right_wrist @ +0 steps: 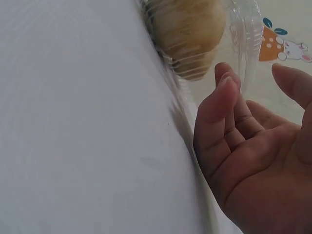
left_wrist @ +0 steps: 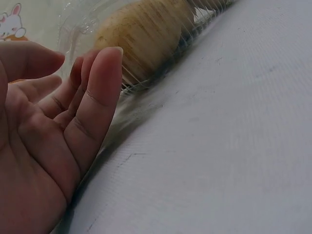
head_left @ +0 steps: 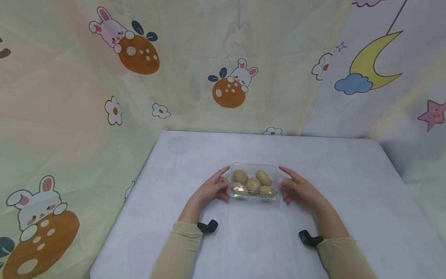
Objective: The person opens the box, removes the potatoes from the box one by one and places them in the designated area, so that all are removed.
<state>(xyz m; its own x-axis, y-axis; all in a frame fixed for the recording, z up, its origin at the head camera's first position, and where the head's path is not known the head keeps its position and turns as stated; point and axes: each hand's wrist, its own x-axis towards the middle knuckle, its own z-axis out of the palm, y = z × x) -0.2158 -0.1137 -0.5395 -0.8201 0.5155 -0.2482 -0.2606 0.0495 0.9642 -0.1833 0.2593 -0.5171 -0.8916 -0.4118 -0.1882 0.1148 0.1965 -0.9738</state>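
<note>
A clear plastic box (head_left: 254, 197) lies on the table with several yellow-brown potatoes (head_left: 253, 183) inside; a lid seems to cover them. At its left side is my left hand (head_left: 212, 186), index finger pointing forward and the other fingers loosely bent. My right hand (head_left: 301, 190) mirrors it at the right side. In the left wrist view, the left fingertips (left_wrist: 108, 63) are close to the box wall by a potato (left_wrist: 141, 36). The right wrist view has the right fingertips (right_wrist: 225, 95) near the box, by a potato (right_wrist: 187, 24). Whether either hand touches the wall I cannot tell.
A white cloth covers the table (head_left: 156, 248). Behind it and at the sides hangs a printed curtain (head_left: 278, 77) with rabbits, flowers and a moon. A small black device is on each wrist, the left one (head_left: 208, 226) and the right one (head_left: 309, 238).
</note>
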